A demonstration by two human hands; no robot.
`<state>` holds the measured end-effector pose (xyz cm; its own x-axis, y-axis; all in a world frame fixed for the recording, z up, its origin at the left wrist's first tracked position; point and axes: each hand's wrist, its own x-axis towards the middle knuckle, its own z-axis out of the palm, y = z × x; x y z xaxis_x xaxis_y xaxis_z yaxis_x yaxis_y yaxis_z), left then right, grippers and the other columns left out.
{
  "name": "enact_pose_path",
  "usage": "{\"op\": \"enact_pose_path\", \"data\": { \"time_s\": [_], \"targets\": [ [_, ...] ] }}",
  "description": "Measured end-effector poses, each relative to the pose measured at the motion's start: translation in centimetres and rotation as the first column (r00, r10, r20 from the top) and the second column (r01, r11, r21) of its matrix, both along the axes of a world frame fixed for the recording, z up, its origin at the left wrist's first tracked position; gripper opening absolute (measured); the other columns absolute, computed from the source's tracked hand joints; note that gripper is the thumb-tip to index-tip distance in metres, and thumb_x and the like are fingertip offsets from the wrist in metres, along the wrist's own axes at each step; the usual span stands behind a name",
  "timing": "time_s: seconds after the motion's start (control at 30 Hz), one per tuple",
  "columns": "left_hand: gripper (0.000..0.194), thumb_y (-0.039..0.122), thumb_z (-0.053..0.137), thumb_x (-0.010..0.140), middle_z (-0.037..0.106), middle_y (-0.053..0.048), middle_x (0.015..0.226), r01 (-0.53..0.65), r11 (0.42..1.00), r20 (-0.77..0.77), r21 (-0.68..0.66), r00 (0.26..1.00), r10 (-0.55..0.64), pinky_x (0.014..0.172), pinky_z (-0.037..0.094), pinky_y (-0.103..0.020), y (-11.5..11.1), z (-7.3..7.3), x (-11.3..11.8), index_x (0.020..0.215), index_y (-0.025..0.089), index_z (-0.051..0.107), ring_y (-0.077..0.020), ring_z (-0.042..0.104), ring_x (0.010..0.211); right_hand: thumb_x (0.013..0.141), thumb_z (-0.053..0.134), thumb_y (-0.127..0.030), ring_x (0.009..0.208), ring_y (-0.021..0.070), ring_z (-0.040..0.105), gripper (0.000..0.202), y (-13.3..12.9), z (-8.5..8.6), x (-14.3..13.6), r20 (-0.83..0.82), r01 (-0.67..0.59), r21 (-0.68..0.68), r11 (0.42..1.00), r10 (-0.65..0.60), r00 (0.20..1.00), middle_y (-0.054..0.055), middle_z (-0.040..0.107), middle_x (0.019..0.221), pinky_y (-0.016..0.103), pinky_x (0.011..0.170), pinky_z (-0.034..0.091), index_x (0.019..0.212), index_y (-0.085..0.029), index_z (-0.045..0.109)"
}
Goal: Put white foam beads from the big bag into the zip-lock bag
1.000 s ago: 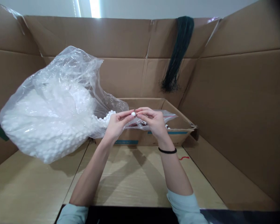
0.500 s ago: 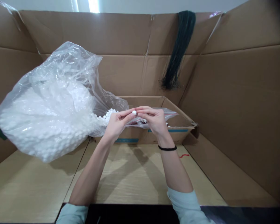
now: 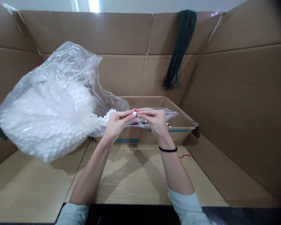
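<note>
Between the thumb and fingers of my left hand (image 3: 115,125) is a small white ball (image 3: 134,114). My right hand (image 3: 157,121) meets it fingertip to fingertip, its thumb and fingers pinched together; whatever they grip is too small to make out. Both hands are above a low open cardboard box (image 3: 178,137). Behind and below my right hand lies a clear zip bag (image 3: 171,113) with small dark-red and white pieces in it, partly hidden by the fingers. To the left, a big clear plastic bag (image 3: 49,115) full of white balls opens toward my left hand.
A bundle of dark green strands (image 3: 181,50) hangs over the tall cardboard wall (image 3: 121,34) at the back. Cardboard also encloses both sides. A short red string (image 3: 184,156) lies on the wooden tabletop (image 3: 131,178) right of my right wrist.
The white ball has turned or shifted slightly between my fingertips, which are a little closer together. Both arms stay in almost the same place.
</note>
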<state>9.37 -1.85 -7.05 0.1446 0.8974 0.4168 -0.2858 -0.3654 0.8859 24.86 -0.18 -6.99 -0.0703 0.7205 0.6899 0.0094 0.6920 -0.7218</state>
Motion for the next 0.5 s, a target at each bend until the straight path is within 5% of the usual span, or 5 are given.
{"op": "enact_pose_path", "data": {
  "time_s": [0.5],
  "targets": [
    [0.029, 0.031, 0.075, 0.064, 0.072, -0.006, 0.101, 0.054, 0.998, 0.036, -0.018, 0.998, -0.054, 0.090, 0.051, -0.039, -0.01, -0.22, 0.33, 0.092, 0.021, 0.074, -0.0236, 0.066, 0.095, 0.062, 0.077, -0.024, 0.080, 0.0171, 0.067, 0.009, 0.20, 0.03, -0.13, -0.062, -0.029, 0.000, 1.000, 0.029, 0.998, 0.002, 0.072, 0.080, 0.034, 0.079, 0.053, 0.067, -0.021, 0.071]
  ]
}}
